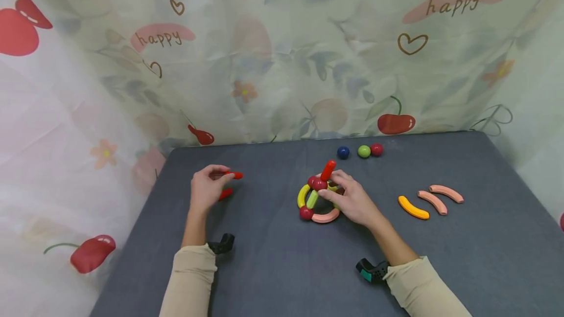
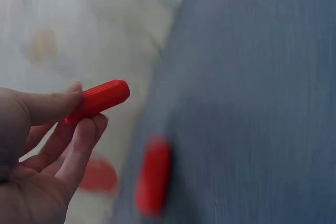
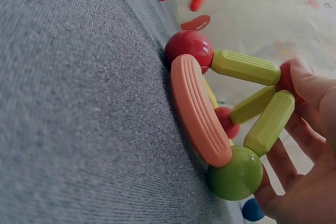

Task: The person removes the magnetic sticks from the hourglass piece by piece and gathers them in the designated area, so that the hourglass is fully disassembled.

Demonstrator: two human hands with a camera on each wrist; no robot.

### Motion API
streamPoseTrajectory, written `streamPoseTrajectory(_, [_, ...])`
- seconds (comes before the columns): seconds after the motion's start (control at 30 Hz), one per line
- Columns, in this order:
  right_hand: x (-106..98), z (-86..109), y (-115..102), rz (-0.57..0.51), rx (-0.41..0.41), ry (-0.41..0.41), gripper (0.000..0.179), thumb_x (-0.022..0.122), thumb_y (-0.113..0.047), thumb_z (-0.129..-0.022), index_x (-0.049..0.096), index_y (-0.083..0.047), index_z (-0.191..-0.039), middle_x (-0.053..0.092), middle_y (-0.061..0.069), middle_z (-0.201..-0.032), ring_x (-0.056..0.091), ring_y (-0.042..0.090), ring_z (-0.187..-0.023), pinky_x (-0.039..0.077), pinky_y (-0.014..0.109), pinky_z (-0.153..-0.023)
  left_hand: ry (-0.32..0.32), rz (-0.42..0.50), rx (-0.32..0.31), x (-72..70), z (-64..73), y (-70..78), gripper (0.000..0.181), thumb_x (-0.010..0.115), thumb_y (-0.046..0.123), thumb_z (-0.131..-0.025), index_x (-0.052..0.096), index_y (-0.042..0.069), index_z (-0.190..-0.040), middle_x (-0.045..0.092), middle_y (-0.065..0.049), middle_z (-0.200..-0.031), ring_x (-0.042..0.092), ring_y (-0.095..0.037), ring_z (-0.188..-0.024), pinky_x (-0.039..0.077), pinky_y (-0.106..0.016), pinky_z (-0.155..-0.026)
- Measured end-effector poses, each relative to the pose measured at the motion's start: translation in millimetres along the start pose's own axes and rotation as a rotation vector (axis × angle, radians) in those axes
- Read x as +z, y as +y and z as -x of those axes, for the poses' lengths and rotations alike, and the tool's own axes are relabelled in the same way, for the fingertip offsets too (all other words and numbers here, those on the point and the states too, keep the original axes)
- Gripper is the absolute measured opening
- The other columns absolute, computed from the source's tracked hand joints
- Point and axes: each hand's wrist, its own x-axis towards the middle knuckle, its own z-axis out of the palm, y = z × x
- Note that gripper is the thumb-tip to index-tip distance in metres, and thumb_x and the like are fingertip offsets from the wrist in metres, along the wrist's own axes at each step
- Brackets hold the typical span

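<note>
My left hand (image 1: pixel 206 189) pinches a short red rod (image 2: pixel 102 99) between thumb and fingertips, above the table's left part. A second red rod (image 1: pixel 226 193) lies on the table just below that hand. Near the middle, my right hand (image 1: pixel 356 203) grips the top of a ball-and-rod structure by a dark red ball (image 3: pixel 286 80). Green rods (image 3: pixel 247 67) slope down from this ball to a base of balls and curved rods, among them a pink one (image 3: pixel 199 111) and a green ball (image 3: pixel 235 173). Another red rod (image 1: pixel 328 170) sticks up at the top.
Behind the structure sit a blue ball (image 1: pixel 343 152), a green ball (image 1: pixel 364 151) and a red ball (image 1: pixel 376 149). Right of it lie an orange-yellow curved rod (image 1: pixel 413 208) and two pink curved rods (image 1: pixel 433 202). A patterned cloth (image 1: pixel 282 62) hangs behind the dark table (image 1: pixel 282 268).
</note>
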Motion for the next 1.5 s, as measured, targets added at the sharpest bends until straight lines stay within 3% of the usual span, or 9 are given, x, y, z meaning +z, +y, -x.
streamPoseTrajectory(0.13, [-0.4, 0.1, 0.4, -0.005, 0.002, -0.004, 0.036, 0.069, -0.036, -0.097, 0.067, -0.018, -0.128, 0.062, 0.001, -0.127, 0.058, 0.025, -0.114, 0.053, 0.047, -0.096, 0.036, -0.133, -0.07, -14.4, -8.2, -31.3, 0.026, 0.075, 0.029, -0.094, 0.074, 0.013, -0.115, 0.075, -0.011, -0.112, 0.067, -0.026, -0.097, 0.05, -0.03, -0.078])
streamPoseTrajectory(0.27, [0.3, 0.7, 1.2, -0.012, 0.0, -0.01, 0.04, 0.069, -0.036, -0.098, 0.066, -0.018, -0.133, 0.062, 0.0, -0.129, 0.059, 0.023, -0.115, 0.054, 0.046, -0.095, 0.038, -0.206, -0.085, -20.8, -9.4, -48.0, 0.026, 0.074, 0.026, -0.095, 0.072, 0.01, -0.116, 0.073, -0.015, -0.114, 0.065, -0.029, -0.098, 0.049, -0.033, -0.078])
streamPoseTrajectory(0.53, [0.3, 0.3, 1.6, -0.019, 0.005, -0.005, 0.038, 0.069, -0.036, -0.097, 0.067, -0.018, -0.131, 0.062, -0.001, -0.126, 0.06, 0.022, -0.114, 0.054, 0.043, -0.095, 0.009, -0.266, -0.078, -18.6, -8.1, -43.1, 0.028, 0.07, 0.021, -0.098, 0.068, 0.009, -0.123, 0.067, -0.016, -0.124, 0.06, -0.034, -0.112, 0.05, -0.049, -0.095])
streamPoseTrajectory(0.67, [-0.4, 0.0, 0.5, -0.029, 0.004, -0.006, 0.039, 0.069, -0.036, -0.097, 0.067, -0.018, -0.132, 0.062, 0.0, -0.127, 0.06, 0.023, -0.115, 0.054, 0.046, -0.096, 0.03, -0.228, 0.038, -3.1, -6.1, -15.0, 0.028, 0.07, 0.022, -0.097, 0.069, 0.01, -0.122, 0.068, -0.013, -0.125, 0.061, -0.034, -0.116, 0.049, -0.052, -0.099])
streamPoseTrajectory(0.8, [-0.7, 0.6, 0.0, -0.025, 0.004, 0.002, 0.041, 0.069, -0.036, -0.097, 0.067, -0.017, -0.133, 0.062, 0.001, -0.128, 0.061, 0.024, -0.114, 0.054, 0.048, -0.096, 0.002, -0.144, 0.212, 28.4, 2.7, 33.5, 0.024, 0.072, 0.026, -0.097, 0.071, 0.014, -0.118, 0.071, -0.005, -0.118, 0.062, -0.028, -0.109, 0.05, -0.046, -0.092])
streamPoseTrajectory(0.93, [0.7, 2.1, 0.1, -0.012, 0.004, 0.009, 0.041, 0.069, -0.036, -0.098, 0.067, -0.016, -0.134, 0.062, 0.003, -0.127, 0.061, 0.026, -0.113, 0.054, 0.044, -0.095, -0.084, -0.045, 0.364, 69.4, 18.3, 81.8, 0.024, 0.073, 0.032, -0.095, 0.072, 0.019, -0.116, 0.072, 0.001, -0.112, 0.061, -0.023, -0.1, 0.05, -0.038, -0.083])
streamPoseTrajectory(1.07, [1.4, 2.1, 1.7, -0.031, 0.001, 0.003, 0.041, 0.068, -0.035, -0.098, 0.066, -0.016, -0.134, 0.062, 0.002, -0.128, 0.061, 0.026, -0.114, 0.054, 0.043, -0.096, -0.191, 0.012, 0.451, 103.4, 32.4, 117.9, 0.029, 0.073, 0.037, -0.094, 0.071, 0.02, -0.118, 0.071, 0.003, -0.113, 0.062, -0.024, -0.099, 0.051, -0.035, -0.082])
streamPoseTrajectory(1.27, [0.0, 1.7, 3.9, -0.048, -0.012, -0.018, 0.039, 0.068, -0.034, -0.099, 0.065, -0.02, -0.136, 0.06, -0.001, -0.132, 0.061, 0.024, -0.116, 0.055, 0.04, -0.093, -0.31, 0.015, 0.448, 132.4, 44.9, 141.5, 0.034, 0.07, 0.044, -0.095, 0.069, 0.023, -0.122, 0.068, 0.007, -0.116, 0.057, -0.019, -0.099, 0.05, -0.031, -0.079])
streamPoseTrajectory(1.5, [-0.2, 1.4, 2.9, -0.049, -0.034, -0.023, 0.049, 0.068, -0.034, -0.099, 0.058, -0.02, -0.145, 0.052, 0.0, -0.15, 0.06, 0.026, -0.123, 0.055, 0.045, -0.097, -0.34, 0.005, 0.476, 143.1, 47.3, 144.8, 0.028, 0.07, 0.039, -0.097, 0.071, 0.022, -0.119, 0.07, 0.005, -0.11, 0.055, -0.011, -0.088, 0.048, -0.025, -0.072])
